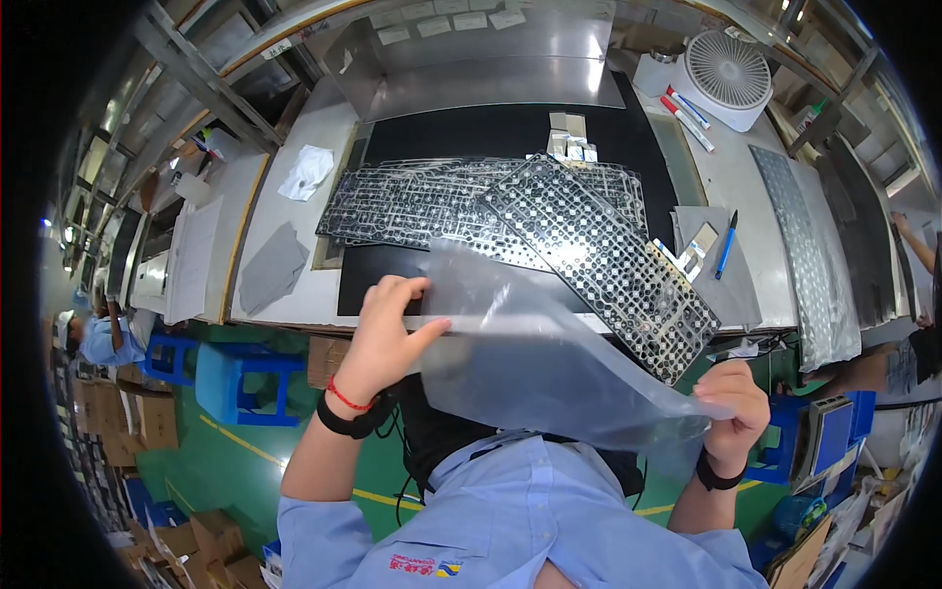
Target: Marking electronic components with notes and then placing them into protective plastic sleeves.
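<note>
A clear plastic bag or film [520, 363] hangs in front of me over the bench's front edge. My right hand [734, 407] is closed, pinching its right end. At the film's left edge is my left hand [385, 334], thumb and fingers spread apart; the thumb overlaps the film, and no grip shows. Just beyond the film a long black panel [599, 260] with rows of small light squares lies at a slant, its near end past the bench edge. It rests across other black panels [412, 206] with lattice-like cutouts, stacked on a black mat [392, 280].
Small white boxes [572, 147] stand behind the panels. To the right are a blue pen [727, 245], markers [690, 123], a white fan [726, 79] and bubble wrap [810, 255]. Grey sheets [273, 267] and crumpled white tissue [308, 173] lie left. A blue stool [240, 378] stands below.
</note>
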### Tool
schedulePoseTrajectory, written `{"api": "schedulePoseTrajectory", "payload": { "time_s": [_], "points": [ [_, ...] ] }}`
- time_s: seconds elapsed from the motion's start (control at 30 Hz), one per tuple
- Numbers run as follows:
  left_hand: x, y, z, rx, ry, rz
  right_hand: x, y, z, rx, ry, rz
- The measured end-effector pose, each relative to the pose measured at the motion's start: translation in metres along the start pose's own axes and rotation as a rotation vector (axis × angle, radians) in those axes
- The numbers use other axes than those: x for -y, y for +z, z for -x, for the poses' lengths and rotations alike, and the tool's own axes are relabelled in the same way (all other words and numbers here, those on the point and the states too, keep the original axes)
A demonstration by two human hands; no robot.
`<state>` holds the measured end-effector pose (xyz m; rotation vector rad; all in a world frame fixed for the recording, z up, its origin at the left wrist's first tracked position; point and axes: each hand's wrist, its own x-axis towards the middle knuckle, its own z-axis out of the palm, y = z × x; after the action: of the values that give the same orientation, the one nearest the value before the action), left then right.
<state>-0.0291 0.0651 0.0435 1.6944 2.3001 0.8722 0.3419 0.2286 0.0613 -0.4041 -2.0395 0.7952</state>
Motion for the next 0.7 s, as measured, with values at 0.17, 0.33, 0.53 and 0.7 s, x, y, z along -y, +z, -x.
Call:
{"api": "schedulePoseTrajectory", "payload": {
  "time_s": [0.17,0.33,0.53,0.7],
  "points": [
    [-0.012,0.001,-0.006,0.208,-0.295,0.566,-0.016,-0.020,0.018,-0.234,0.051,-0.123],
    [-0.004,0.004,0.002,0.219,-0.247,1.051,-0.020,-0.025,0.014,-0.424,0.576,-0.107],
    [-0.020,-0.011,-0.002,0.186,-0.303,1.182,-0.015,-0.017,-0.033,-0.351,0.626,-0.270],
    [-0.018,-0.028,0.009,-0.134,-0.496,1.430,0.017,0.003,-0.033,-0.568,0.299,0.056]
  ]
}}
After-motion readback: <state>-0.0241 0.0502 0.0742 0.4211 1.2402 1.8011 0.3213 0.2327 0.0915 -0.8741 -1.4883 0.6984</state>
